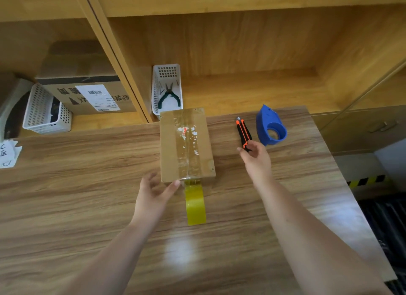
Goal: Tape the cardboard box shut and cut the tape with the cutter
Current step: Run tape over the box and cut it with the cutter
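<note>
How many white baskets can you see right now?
2. One basket sits on the left shelf beside a labelled box; the other basket stands behind the cardboard box, holding pliers. More may be out of view.

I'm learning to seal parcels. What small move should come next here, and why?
Probably close the right hand around the cutter, which its fingertips already touch: a yellow tape tail hangs uncut off the cardboard box while the left hand steadies its corner.

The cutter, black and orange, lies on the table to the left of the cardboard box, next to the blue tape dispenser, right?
Not quite. The head view shows the cutter on the table to the right of the cardboard box, not the left. It does lie next to the blue tape dispenser.
</note>
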Demonstrator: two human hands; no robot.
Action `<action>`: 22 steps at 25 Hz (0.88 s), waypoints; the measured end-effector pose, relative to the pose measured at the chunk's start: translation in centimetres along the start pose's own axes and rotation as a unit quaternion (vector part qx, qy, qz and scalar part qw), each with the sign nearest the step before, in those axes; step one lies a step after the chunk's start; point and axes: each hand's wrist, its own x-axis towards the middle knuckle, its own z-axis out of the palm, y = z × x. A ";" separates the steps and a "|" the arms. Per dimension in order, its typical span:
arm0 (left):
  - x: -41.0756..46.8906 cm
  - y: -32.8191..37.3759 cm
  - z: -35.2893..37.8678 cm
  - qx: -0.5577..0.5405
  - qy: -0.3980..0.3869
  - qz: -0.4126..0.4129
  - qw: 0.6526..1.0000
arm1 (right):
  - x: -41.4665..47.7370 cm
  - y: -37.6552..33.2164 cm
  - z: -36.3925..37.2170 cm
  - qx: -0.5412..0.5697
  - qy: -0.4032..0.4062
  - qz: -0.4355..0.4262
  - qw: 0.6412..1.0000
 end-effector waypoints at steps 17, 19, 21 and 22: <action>-1.3 -0.8 3.4 -0.117 -0.166 -0.147 0.968 | 8.6 4.4 1.0 -0.150 0.055 0.016 0.987; -1.1 -1.1 3.5 -0.116 -0.175 -0.144 0.967 | 9.9 4.8 1.3 -0.233 0.048 0.021 0.971; -0.9 -1.3 3.5 -0.115 -0.190 -0.135 0.966 | 10.8 4.5 1.6 -0.286 0.049 0.033 0.957; -0.8 -1.5 3.5 -0.114 -0.198 -0.124 0.966 | 11.1 4.3 1.9 -0.311 0.052 0.032 0.948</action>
